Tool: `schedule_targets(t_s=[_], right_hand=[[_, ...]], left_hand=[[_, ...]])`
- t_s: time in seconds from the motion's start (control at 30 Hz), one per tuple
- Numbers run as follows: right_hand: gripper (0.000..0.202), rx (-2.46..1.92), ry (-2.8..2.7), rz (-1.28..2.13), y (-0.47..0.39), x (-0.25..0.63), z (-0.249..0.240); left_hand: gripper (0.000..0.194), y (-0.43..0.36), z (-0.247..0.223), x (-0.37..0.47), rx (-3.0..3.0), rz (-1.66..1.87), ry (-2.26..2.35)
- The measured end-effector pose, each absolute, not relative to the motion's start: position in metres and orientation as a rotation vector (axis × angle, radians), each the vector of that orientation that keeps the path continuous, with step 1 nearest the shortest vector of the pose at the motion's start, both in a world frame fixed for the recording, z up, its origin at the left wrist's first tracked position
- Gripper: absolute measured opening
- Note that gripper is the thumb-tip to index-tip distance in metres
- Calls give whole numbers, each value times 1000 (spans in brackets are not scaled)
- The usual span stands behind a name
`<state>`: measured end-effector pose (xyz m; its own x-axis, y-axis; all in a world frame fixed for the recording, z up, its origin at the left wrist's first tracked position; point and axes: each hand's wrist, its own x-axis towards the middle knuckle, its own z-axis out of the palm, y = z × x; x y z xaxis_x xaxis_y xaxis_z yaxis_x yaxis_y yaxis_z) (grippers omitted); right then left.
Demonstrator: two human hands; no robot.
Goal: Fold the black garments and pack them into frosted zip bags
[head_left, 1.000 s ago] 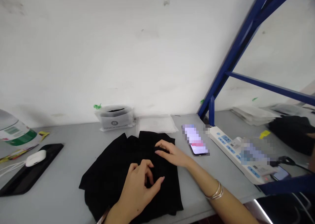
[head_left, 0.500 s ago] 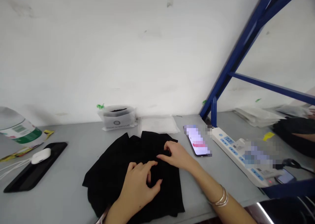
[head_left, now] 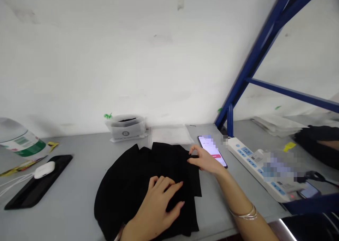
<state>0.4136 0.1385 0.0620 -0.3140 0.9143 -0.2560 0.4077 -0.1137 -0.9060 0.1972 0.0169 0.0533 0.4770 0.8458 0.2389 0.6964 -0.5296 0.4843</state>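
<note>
Your black folded fabric (head_left: pixel 127 184) lies on the grey table (head_left: pixel 79 181) at 6 o'clock in the view. Your left hand (head_left: pixel 160 207) is over it, fingers spread and gripping nothing; your right hand (head_left: pixel 203 159) bends thumb and finger at its 2 o'clock edge, but you can't tell whether they pinch cloth.

The layers could slip if you pull at that edge, since the left fingers seem to press only lightly. Black on black hides the folds, and the stepped edge at 3 o'clock could crease unnoticed. Your right knuckles sit just beside the lit smartphone (head_left: pixel 215 150) and might nudge it.

Around the fabric: a printed frosted pouch (head_left: pixel 127 133) at 11 o'clock, a black slab (head_left: pixel 29 195) bearing an earbud case (head_left: pixel 44 169) at 9, a power strip (head_left: pixel 246 156) at 3. A scuffed white wall (head_left: pixel 159 75) rises at 12, a blue metal frame (head_left: pixel 241 78) at 2.
</note>
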Motion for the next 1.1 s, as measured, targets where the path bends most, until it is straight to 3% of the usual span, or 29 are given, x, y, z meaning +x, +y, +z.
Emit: schedule_targets(t_s=[0.17,0.3,0.43,0.53,0.63,0.73,0.83,0.93,1.1], right_hand=[[33,-1298,-1420,1757,129,391,66],[42,-1027,-1286,1993,120,373,64],[42,-733,-1178,2084,115,364,60],[39,-736,-1336,1888,113,364,59],[33,-798,-1753,1360,109,365,60],[47,-766,-2173,921,103,365,60],[70,-764,-2435,781,101,364,58],[82,-772,-2550,742,101,364,55],[85,-781,-2648,738,100,364,54]], left_hand=[[26,19,59,191,2226,730,1368],[29,22,60,181,2001,896,1591],[35,24,58,177,1888,837,1749],[37,26,55,178,1783,753,1899],[41,28,54,177,1754,703,1865],[54,28,54,170,1744,640,1785],[66,18,55,153,1738,685,1906],[69,2,51,125,1636,864,2310],[52,-13,43,91,1625,607,2522]])
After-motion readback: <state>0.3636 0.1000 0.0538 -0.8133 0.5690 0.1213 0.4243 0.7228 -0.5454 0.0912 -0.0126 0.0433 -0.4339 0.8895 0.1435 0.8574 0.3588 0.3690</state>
